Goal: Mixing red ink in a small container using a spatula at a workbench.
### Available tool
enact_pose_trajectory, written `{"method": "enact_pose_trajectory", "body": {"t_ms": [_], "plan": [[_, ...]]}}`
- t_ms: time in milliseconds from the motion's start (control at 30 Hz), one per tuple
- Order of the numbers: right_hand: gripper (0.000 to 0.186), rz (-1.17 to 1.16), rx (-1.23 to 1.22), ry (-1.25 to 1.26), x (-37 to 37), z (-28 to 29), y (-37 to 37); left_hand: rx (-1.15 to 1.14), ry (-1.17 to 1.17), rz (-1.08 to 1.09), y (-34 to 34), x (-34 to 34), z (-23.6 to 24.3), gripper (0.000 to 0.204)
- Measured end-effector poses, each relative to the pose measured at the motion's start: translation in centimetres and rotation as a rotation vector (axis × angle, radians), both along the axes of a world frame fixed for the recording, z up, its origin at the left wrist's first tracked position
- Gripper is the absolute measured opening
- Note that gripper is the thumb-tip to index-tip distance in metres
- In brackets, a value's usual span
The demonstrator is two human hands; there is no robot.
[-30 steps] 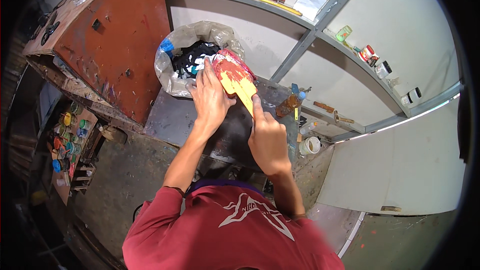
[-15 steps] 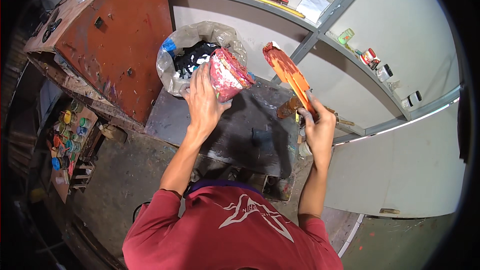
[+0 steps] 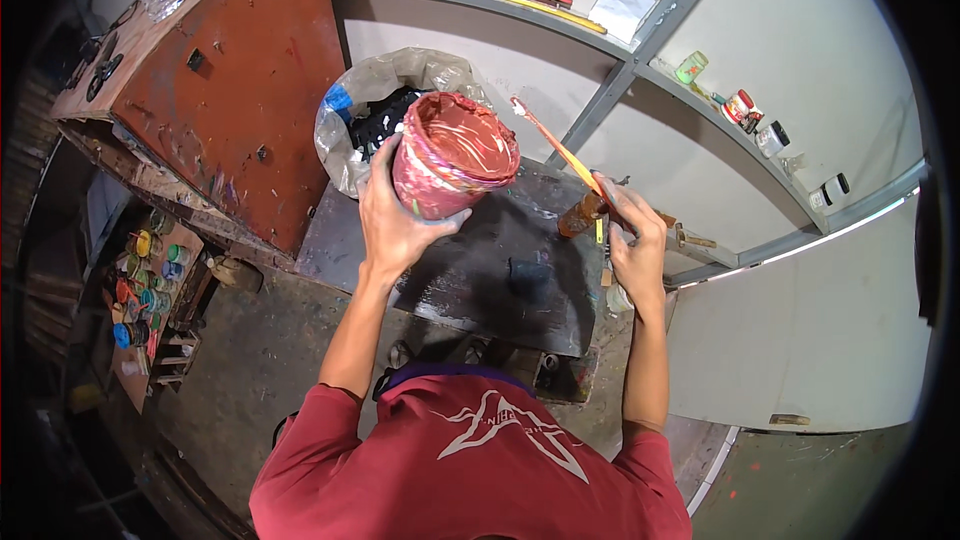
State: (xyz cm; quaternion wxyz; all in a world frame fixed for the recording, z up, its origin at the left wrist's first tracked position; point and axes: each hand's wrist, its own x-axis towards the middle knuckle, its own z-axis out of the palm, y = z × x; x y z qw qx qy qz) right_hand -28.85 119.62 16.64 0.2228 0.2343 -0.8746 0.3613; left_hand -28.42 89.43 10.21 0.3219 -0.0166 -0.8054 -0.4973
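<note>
My left hand (image 3: 392,225) grips a round paint tub (image 3: 430,178) from its near left side, thumb under the lower right. The tub tilts toward me, its outside crusted with pink, white and purple paint. Inside, wet reddish paint with pale streaks is visible. To its right, my right hand (image 3: 635,240) is closed around the handle of an orange spatula (image 3: 568,152). That spatula is seen nearly edge-on, with reddish paint along it and a whitish blob at its tip. Its tip stands apart from the tub.
Below my hands is a dark paint-stained tabletop (image 3: 450,280). A bag-lined bin (image 3: 340,145) of dark scraps stands behind the tub. A brown cylinder (image 3: 580,215) stands near my right hand. Paint jars crowd a low board (image 3: 160,325) at left; a red-brown cabinet (image 3: 230,100) rises beside the bin.
The tub has tipped upright enough to show its inside and moved slightly right. The spatula has turned from its broad face to nearly edge-on, its tip now lower and further left.
</note>
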Motion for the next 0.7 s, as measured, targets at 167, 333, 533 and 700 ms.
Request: {"method": "enact_pose_trajectory", "body": {"t_ms": [167, 333, 533, 700], "plan": [[0.06, 0.034, 0.025, 0.082, -0.8, -0.5, -0.6, 0.111, -0.006, -0.153, -0.2, 0.6, 0.0, 0.117], [0.06, 0.071, -0.007, 0.081, -1.5, -1.0, -0.8, 0.351, 0.017, -0.37, -0.8, 0.7, 0.0, 0.12], [0.061, 0.102, -0.026, 0.129, -0.6, -1.2, -2.0, 0.422, -0.014, -0.44, -1.2, 1.1, 0.8, 0.121], [0.062, 0.072, -0.059, 0.123, -0.2, -2.2, -2.7, 0.528, -0.043, -0.483, -1.4, 1.1, 1.2, 0.121]]}}
